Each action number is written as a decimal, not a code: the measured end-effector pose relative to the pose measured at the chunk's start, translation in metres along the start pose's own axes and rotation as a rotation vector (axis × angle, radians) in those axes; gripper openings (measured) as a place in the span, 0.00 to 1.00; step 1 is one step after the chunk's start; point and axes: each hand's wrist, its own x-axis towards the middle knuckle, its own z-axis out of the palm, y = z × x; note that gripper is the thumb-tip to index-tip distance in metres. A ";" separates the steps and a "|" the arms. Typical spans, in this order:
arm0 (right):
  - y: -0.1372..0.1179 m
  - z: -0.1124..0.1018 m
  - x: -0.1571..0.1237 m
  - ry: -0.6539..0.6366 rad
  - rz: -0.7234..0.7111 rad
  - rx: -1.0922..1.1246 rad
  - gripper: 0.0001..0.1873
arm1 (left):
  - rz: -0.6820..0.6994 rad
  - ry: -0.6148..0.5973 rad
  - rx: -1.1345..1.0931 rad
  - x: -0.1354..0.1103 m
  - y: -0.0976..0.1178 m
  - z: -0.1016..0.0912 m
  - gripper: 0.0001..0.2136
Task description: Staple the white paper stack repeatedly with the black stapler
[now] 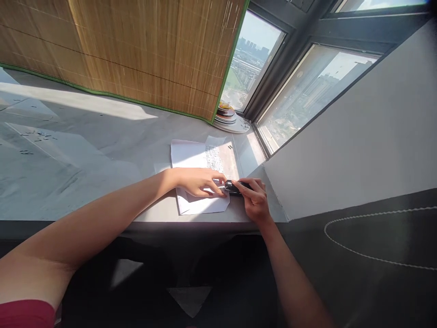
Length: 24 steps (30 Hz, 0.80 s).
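My right hand [256, 196] is closed around a black stapler [234, 187], its front end at the right edge of a stack of white paper [193, 157]. My left hand [203, 182] lies over the stack with its fingers spread, the fingertips on the paper just beside the stapler's front end. A sheet's corner is bent at the lower left of the stack. Beyond my hands, dense dark marks [213, 157] show by the paper's right side; I cannot tell whether they are print or loose staples.
Small dark staple-like bits [41, 134] are scattered on the pale marble-look sill [112, 150]. Stacked dishes [227, 119] stand in the corner by the windows [252, 54]. A bamboo blind [136, 54] hangs behind. To the right are a white wall [358, 127] and a looped bead cord [358, 252].
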 end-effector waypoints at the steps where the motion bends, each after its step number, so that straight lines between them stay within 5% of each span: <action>1: 0.000 0.000 0.000 -0.002 -0.002 -0.011 0.27 | -0.001 -0.005 0.003 0.000 0.000 0.000 0.16; 14: -0.013 0.004 -0.001 -0.138 0.042 -0.109 0.36 | -0.132 -0.051 -0.263 -0.011 -0.008 -0.008 0.13; 24: -0.006 0.003 -0.009 0.259 0.241 -0.010 0.22 | -0.151 0.001 -0.327 -0.012 -0.011 -0.008 0.10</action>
